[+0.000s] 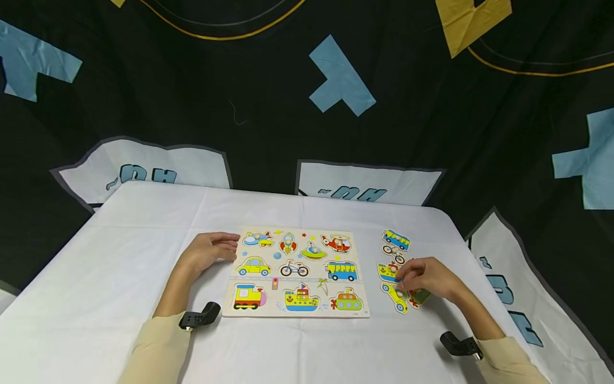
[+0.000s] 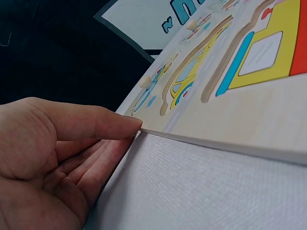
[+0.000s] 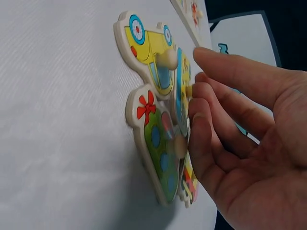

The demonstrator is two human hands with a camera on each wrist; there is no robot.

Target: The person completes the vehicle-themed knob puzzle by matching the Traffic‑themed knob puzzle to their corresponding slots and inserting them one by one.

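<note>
A wooden peg puzzle board (image 1: pixel 297 273) printed with vehicles lies on the table. My left hand (image 1: pixel 211 252) is at its left edge, a fingertip touching the edge in the left wrist view. My right hand (image 1: pixel 427 277) is over loose knobbed pieces right of the board. Its fingertips are right at the knob of the boat piece (image 1: pixel 386 272), thumb held apart. Near that hand lie the yellow car piece (image 1: pixel 395 296) and green submarine piece (image 3: pixel 158 143). A red and yellow piece (image 3: pixel 191 184) is partly hidden behind the fingers.
Beyond the right hand lie a bus piece (image 1: pixel 397 239) and a bicycle piece (image 1: pixel 393 254). Knobs stand up on the board's plane (image 2: pixel 146 82); its car recess (image 2: pixel 187 79) shows a printed picture. A white cloth (image 1: pixel 268 352) covers the table, with a dark curtain (image 1: pixel 268 106) behind.
</note>
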